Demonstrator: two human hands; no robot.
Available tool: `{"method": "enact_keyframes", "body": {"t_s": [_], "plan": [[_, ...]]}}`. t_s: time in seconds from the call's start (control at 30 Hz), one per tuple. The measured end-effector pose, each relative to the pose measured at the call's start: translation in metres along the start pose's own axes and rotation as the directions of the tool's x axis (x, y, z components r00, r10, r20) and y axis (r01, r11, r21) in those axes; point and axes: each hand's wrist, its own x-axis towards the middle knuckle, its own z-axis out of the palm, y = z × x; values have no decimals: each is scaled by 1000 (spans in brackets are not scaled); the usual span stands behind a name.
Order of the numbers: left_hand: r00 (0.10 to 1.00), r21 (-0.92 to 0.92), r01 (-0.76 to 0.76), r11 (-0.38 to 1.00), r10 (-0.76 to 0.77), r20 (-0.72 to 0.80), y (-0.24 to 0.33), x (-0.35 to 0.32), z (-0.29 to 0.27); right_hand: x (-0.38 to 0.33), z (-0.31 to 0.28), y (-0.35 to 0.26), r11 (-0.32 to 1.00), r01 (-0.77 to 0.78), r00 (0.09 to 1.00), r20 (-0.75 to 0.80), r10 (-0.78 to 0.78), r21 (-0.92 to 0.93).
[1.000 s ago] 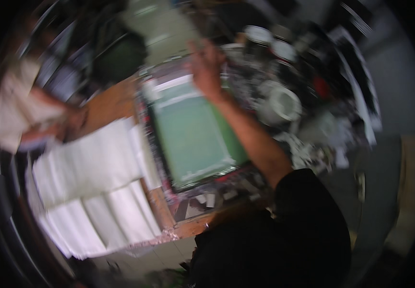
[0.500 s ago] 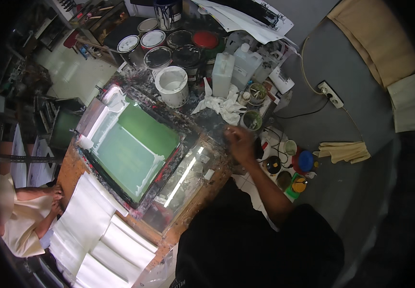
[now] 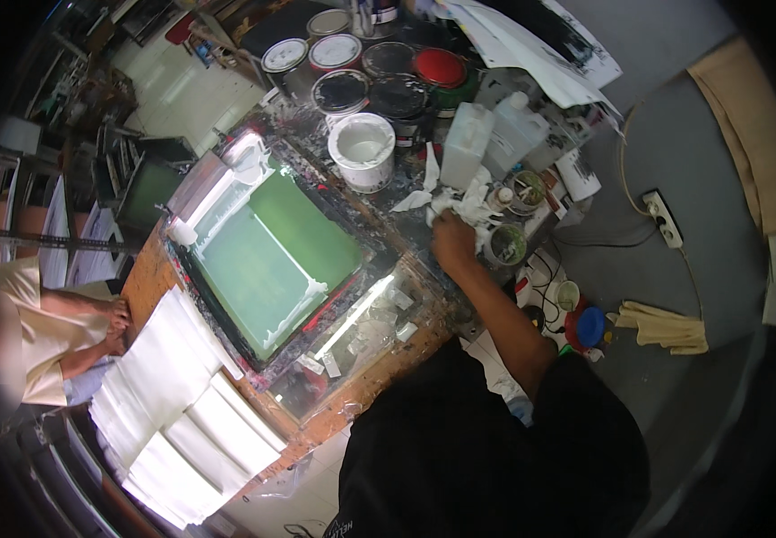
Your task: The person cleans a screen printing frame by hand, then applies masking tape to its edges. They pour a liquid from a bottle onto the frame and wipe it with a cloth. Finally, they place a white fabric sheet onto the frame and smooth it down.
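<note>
My right hand (image 3: 455, 242) reaches over the dark, stained end of the table. Its fingers are closed on the near edge of a crumpled white rag (image 3: 476, 208); the fingertips are partly hidden. Just beyond stand translucent plastic jugs (image 3: 467, 145) and a small bottle (image 3: 500, 198). Beside the hand is a cup with greenish contents (image 3: 506, 244). To the left lies a screen-printing frame (image 3: 356, 280) with green mesh (image 3: 271, 260), white ink (image 3: 226, 199) smeared along its far-left end. A white bucket (image 3: 363, 172) stands behind it. My left hand is out of view.
Several paint cans (image 3: 341, 90) crowd the back of the table. White sheets (image 3: 159, 368) lie at the front left, near another person's hands (image 3: 117, 327). A glass panel (image 3: 352, 336) borders the frame. A power strip (image 3: 663, 218) hangs on the grey wall at right.
My right hand has moved from in front of the rag onto it, and its fingers have closed there. The whole view has shifted, so the table's things appear farther right.
</note>
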Motion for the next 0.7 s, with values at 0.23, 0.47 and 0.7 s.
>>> {"method": "enact_keyframes", "body": {"t_s": [0.23,0.47,0.7], "plan": [[922,-30,303,952,-285,263,-81,-68,134,-6,-15,2,909,139,887,-458,63,393],[877,7,369,929,-351,327,-140,-92,195,48,24,-15,969,133,985,-134,-107,210],[848,9,419,908,-395,354,-181,-117,225,27,-38,32,838,179,958,-285,-29,516]]}}
